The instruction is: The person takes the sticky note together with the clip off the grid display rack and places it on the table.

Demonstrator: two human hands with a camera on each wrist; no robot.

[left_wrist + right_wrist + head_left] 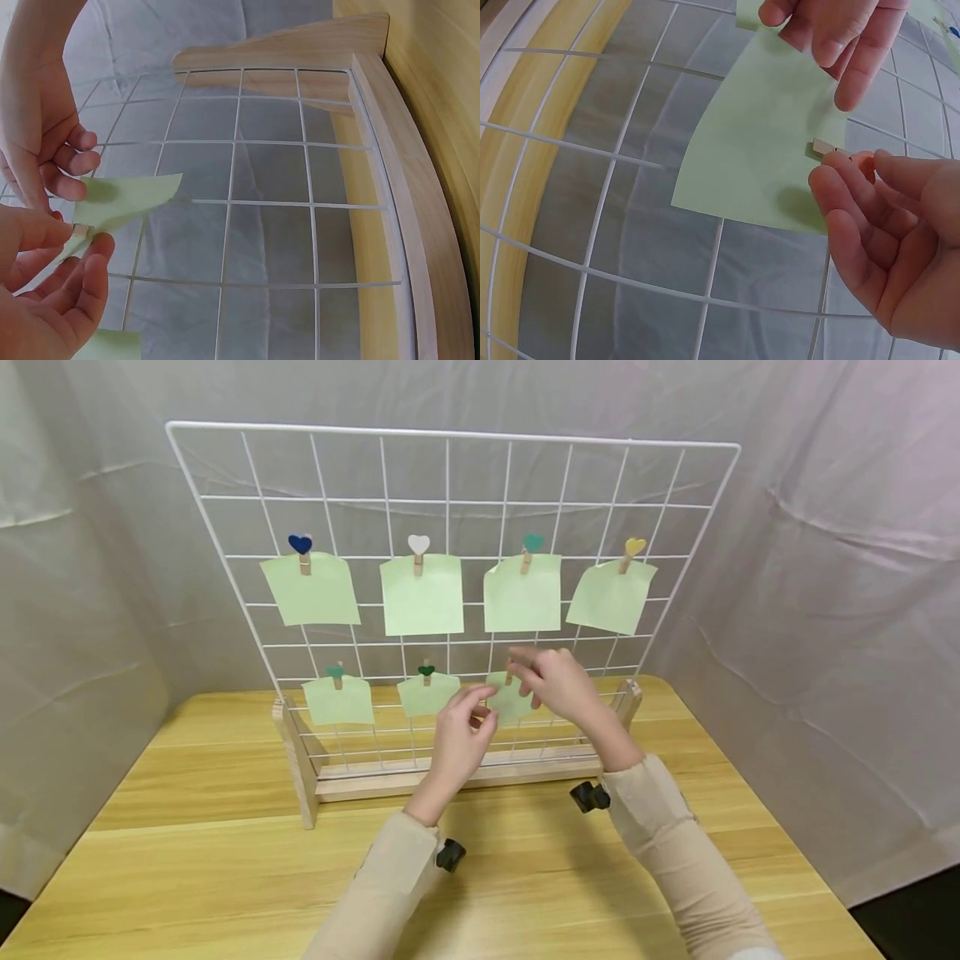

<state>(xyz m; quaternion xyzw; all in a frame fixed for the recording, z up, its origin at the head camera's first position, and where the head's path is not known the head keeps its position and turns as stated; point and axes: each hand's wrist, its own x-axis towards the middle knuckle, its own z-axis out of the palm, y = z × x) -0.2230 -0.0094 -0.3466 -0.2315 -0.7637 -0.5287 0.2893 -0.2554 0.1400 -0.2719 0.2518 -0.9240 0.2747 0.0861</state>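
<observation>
- Note (pixel 742 150) sits at the lower part of the wire rack (pixel 447 433), right of two other green papers (pixel 337 703) on it.
- Right hand (pixel 562 685) pinches a wooden clip (pixel 823 147) at the note's top edge; left hand (pixel 459 739) is by its left edge, but whether it grips the note, I cannot tell.
- Should the clip miss the rack's wire, the note could drop; a sideways tug could leave it crooked.

Left sleeve (pixel 360 910): long, beige, plain cloth; broad, flat cuff (pixel 405 852) at wrist. Right sleeve (pixel 693 877): matching beige, creased along forearm; white patch (pixel 756 954) visible at lower picture edge. Inner side of each wrist: small, black, lobed fitting (left fitting (pixel 451 855), right fitting (pixel 589 797)). Left hand (pixel 461 735) and right hand (pixel 561 687) bare.
</observation>
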